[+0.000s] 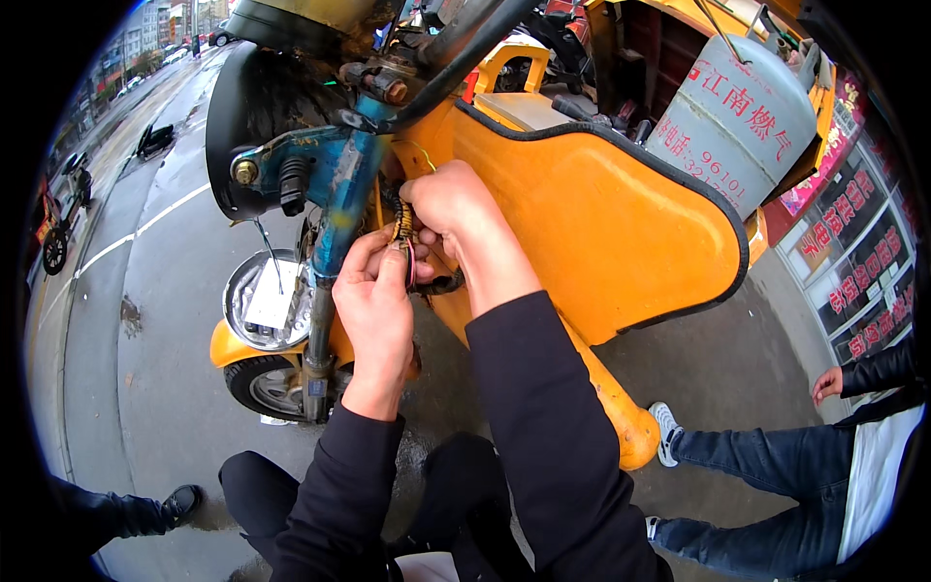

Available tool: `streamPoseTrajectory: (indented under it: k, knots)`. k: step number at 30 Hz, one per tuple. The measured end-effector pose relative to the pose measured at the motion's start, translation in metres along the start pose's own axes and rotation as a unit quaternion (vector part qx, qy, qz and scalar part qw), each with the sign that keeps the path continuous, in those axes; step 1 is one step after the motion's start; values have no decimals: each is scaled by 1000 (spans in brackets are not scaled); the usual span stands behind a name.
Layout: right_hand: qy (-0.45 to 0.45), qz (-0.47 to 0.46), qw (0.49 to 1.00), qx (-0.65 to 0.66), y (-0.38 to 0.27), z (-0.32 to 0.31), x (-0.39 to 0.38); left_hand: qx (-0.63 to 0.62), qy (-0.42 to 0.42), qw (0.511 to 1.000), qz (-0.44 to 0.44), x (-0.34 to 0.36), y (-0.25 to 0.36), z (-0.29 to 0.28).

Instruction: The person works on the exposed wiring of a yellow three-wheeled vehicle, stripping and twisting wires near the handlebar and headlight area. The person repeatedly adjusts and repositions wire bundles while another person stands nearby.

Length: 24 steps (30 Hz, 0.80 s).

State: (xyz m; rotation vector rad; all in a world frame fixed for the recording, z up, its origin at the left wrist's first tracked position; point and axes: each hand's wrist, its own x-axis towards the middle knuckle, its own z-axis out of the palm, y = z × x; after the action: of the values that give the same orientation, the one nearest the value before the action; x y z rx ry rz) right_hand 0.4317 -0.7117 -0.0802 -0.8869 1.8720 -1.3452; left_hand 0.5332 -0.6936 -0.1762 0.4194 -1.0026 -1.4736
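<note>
- Off at the far left I see a parked three-wheeler (63,218) beside the wet road (155,281), and nearer, low down, somebody's dark shoe (180,504).
- Next comes a big black rounded housing (242,141), with a chrome-rimmed lamp (254,330) below it, just over the yellow mudguard (227,346) and front wheel (264,386).
- A scuffed blue steering tube (341,199) slants down close by the hands.
- The left hand (376,301) has thumb and fingers pinched on the lower part of a wire bundle (401,223); pink and dark strands show at the fingertips.
- That bundle, wrapped in yellowish and black, sits between the blue tube and the yellow front panel (611,223).
- The right hand (456,209) is curled against the bundle's upper part from the other side; its fingertips are mostly hidden from me, so I can't tell what it grips. A thin yellow-green wire (425,155) pokes up just above it.
- Beyond the panel, a grey gas cylinder (742,121) leans.
- At the far right another person stands in jeans (766,461), one hand (827,385) hanging loose, near a shopfront (863,262) with red lettering.
</note>
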Motion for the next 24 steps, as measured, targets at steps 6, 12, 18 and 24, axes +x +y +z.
streamPoseTrajectory:
  k: [6, 12, 18, 24]
  knots:
    - [-64, 49, 994, 77, -7, -11, -2, -193, -56, 976, -80, 3, 3, 1]
    - [239, -328, 913, -34, 10, 6, -44, -75, -5, 994, -74, 3, 1, 8]
    - [98, -236, 962, -94, 6, 1, -20, -13, -58, 998, -34, 10, 1, 16]
    - [-6, -58, 994, 94, 8, -2, -8, -138, -155, 974, -92, 15, 15, 3]
